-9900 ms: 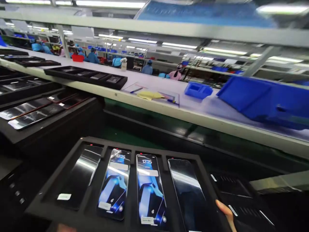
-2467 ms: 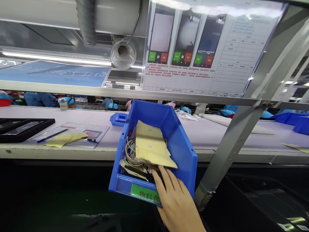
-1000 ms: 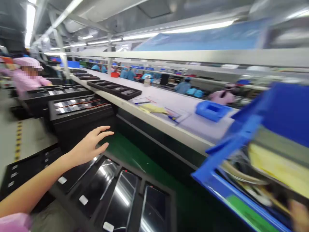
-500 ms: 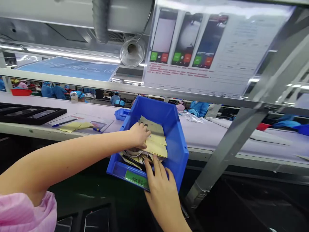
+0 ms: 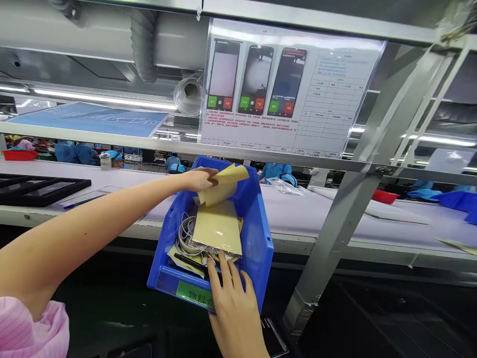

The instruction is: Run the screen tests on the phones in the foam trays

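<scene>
Factory bench, left hand [image 5: 199, 178] pinching yellow sheet [image 5: 223, 185] upward, right hand [image 5: 231, 303] gripping tilted blue bin [image 5: 261, 233]

Your left hand [image 5: 199, 178] lifts a yellow sheet [image 5: 222, 185] above the blue bin [image 5: 261, 233], while your right hand [image 5: 233, 303] grips its front edge.
</scene>
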The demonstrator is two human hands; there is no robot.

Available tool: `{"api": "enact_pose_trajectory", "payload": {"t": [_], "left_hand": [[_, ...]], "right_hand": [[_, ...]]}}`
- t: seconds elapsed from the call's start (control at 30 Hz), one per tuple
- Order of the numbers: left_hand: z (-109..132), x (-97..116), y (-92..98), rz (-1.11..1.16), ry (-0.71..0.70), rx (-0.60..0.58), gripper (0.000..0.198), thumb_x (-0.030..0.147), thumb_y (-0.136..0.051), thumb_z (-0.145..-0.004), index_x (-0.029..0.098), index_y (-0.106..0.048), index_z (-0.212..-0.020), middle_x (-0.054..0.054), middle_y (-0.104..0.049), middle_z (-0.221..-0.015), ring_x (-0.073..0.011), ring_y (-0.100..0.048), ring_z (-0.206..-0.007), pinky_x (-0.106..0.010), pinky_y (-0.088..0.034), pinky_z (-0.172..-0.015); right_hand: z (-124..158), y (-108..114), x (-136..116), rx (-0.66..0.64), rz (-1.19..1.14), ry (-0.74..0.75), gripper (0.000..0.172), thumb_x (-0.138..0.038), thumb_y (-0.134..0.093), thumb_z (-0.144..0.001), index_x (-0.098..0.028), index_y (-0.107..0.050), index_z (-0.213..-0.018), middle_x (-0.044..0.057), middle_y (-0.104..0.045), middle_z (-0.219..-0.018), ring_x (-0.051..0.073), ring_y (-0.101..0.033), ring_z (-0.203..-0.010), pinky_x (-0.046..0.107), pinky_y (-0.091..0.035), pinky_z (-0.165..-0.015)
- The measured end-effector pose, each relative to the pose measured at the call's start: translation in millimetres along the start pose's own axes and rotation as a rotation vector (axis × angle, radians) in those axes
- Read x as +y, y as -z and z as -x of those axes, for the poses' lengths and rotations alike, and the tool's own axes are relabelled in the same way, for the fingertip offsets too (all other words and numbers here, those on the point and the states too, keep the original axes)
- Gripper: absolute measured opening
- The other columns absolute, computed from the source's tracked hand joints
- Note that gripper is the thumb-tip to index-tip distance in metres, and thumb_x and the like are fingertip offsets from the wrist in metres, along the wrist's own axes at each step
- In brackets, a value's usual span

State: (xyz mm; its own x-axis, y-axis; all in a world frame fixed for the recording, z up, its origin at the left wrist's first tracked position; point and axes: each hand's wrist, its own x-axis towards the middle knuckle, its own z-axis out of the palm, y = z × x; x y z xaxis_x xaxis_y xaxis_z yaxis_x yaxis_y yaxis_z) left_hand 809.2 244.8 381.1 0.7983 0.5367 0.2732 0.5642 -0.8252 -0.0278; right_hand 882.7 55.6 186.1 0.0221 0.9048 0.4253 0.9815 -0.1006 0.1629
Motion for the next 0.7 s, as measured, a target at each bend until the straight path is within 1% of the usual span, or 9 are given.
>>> {"api": "enact_pose_trajectory", "payload": {"t": [0.07, 0.13, 0.23, 0.3, 0.4, 0.47, 0.53, 0.6, 0.7], "left_hand": [[2.5, -0.5, 1.1, 0.011, 0.014, 0.022, 0.039, 0.034, -0.037, -0.091, 0.016, -0.046, -0.124, -0.008, -0.059, -0.118, -0.0209, -0.057, -0.104, -0.032, -0.045, -0.085], [5.2, 1.1, -1.2, 0.008, 0.019, 0.051, 0.044, 0.028, -0.037, -0.088, 0.018, -0.039, -0.131, -0.008, -0.06, -0.117, -0.0223, -0.057, -0.105, -0.029, -0.044, -0.084], [7.5, 3.4, -5.2, 0.014, -0.004, 0.11, 0.06, 0.02, -0.038, -0.083, 0.022, -0.021, -0.141, -0.009, -0.058, -0.123, -0.0237, -0.058, -0.103, -0.031, -0.043, -0.083], [7.0, 2.0, -4.8, 0.041, -0.02, 0.143, 0.061, 0.022, -0.037, -0.084, 0.022, -0.017, -0.142, -0.01, -0.057, -0.122, -0.0239, -0.059, -0.101, -0.031, -0.044, -0.081], [5.0, -5.2, 0.2, 0.109, -0.03, 0.174, 0.053, 0.03, -0.033, -0.087, 0.017, -0.025, -0.138, -0.012, -0.059, -0.12, -0.0237, -0.057, -0.102, -0.03, -0.044, -0.081], [4.7, -10.9, 3.5, 0.163, -0.046, 0.171, 0.05, 0.033, -0.033, -0.088, 0.016, -0.03, -0.135, -0.011, -0.058, -0.12, -0.0222, -0.056, -0.103, -0.028, -0.043, -0.081], [5.7, -14.7, 4.8, 0.216, -0.067, 0.146, 0.047, 0.036, -0.032, -0.089, 0.016, -0.037, -0.131, -0.009, -0.061, -0.114, -0.0203, -0.058, -0.098, -0.026, -0.044, -0.078], [7.3, -15.6, 4.7, 0.261, -0.086, 0.119, 0.043, 0.039, -0.03, -0.089, 0.017, -0.045, -0.124, -0.007, -0.063, -0.109, -0.0189, -0.058, -0.094, -0.025, -0.044, -0.075], [9.4, -12.8, 5.0, 0.312, -0.117, 0.098, 0.041, 0.038, -0.03, -0.09, 0.018, -0.05, -0.119, -0.006, -0.061, -0.113, -0.0181, -0.056, -0.1, -0.025, -0.042, -0.081]], "right_hand": [[-0.6, -0.5, -0.4, -0.014, 0.003, 0.001, 0.069, -0.025, -0.058, -0.076, -0.024, -0.033, -0.141, 0.008, -0.027, -0.148, 0.032, -0.035, -0.129, 0.046, -0.032, -0.101], [-1.0, -1.1, -0.5, -0.004, 0.017, -0.007, 0.07, -0.025, -0.059, -0.075, -0.025, -0.034, -0.14, 0.007, -0.028, -0.148, 0.032, -0.035, -0.129, 0.045, -0.032, -0.101], [-1.3, -4.0, 0.8, 0.068, 0.033, -0.018, 0.071, -0.028, -0.066, -0.071, -0.027, -0.039, -0.137, 0.004, -0.034, -0.145, 0.029, -0.039, -0.126, 0.041, -0.034, -0.1], [-1.7, -7.4, 2.8, 0.144, 0.04, -0.004, 0.074, -0.034, -0.073, -0.065, -0.028, -0.045, -0.133, 0.003, -0.04, -0.141, 0.028, -0.044, -0.122, 0.038, -0.038, -0.097], [-2.9, -13.6, 6.4, 0.246, 0.062, 0.022, 0.079, -0.041, -0.08, -0.055, -0.029, -0.051, -0.128, 0.003, -0.048, -0.135, 0.027, -0.05, -0.115, 0.036, -0.042, -0.091], [-3.9, -18.0, 8.8, 0.279, 0.074, 0.036, 0.081, -0.045, -0.082, -0.052, -0.029, -0.052, -0.126, 0.004, -0.051, -0.133, 0.026, -0.051, -0.113, 0.036, -0.043, -0.089], [-4.8, -22.5, 11.0, 0.295, 0.079, 0.051, 0.081, -0.048, -0.081, -0.052, -0.029, -0.052, -0.125, 0.004, -0.051, -0.133, 0.026, -0.052, -0.113, 0.036, -0.043, -0.089], [-5.6, -26.2, 12.6, 0.307, 0.086, 0.064, 0.081, -0.048, -0.08, -0.053, -0.029, -0.051, -0.126, 0.005, -0.051, -0.132, 0.027, -0.052, -0.111, 0.037, -0.043, -0.088], [-6.4, -28.1, 13.6, 0.316, 0.101, 0.074, 0.082, -0.044, -0.081, -0.052, -0.028, -0.05, -0.127, 0.007, -0.051, -0.132, 0.029, -0.053, -0.11, 0.039, -0.043, -0.087]]}}
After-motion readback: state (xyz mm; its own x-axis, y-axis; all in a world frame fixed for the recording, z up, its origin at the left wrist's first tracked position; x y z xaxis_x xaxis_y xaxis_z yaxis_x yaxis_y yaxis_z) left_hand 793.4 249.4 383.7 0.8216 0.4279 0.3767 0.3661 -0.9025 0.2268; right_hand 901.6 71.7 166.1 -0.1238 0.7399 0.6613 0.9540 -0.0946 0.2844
